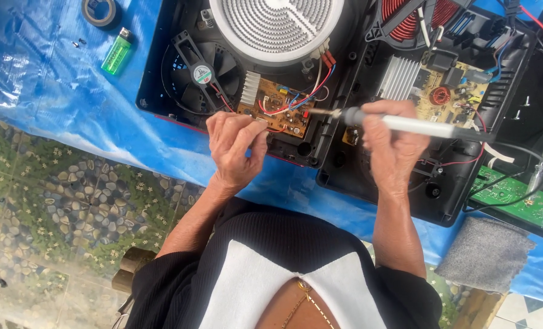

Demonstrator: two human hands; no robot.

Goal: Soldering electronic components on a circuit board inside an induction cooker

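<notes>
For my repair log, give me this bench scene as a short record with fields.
Surface: blue tarp
Left hand: fingertips at the edge of the brown circuit board
Right hand: holds the soldering iron, tip pointing at that board
Open units: cooker with white heating coil and black fan; second cooker with red coil
Nearby: green lighter, tape roll, grey cloth

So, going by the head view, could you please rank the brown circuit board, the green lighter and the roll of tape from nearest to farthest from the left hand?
From the left hand:
1. Brown circuit board, just above the fingertips.
2. Green lighter, up-left on the blue sheet.
3. Roll of tape, at the top edge beyond the lighter.
</notes>
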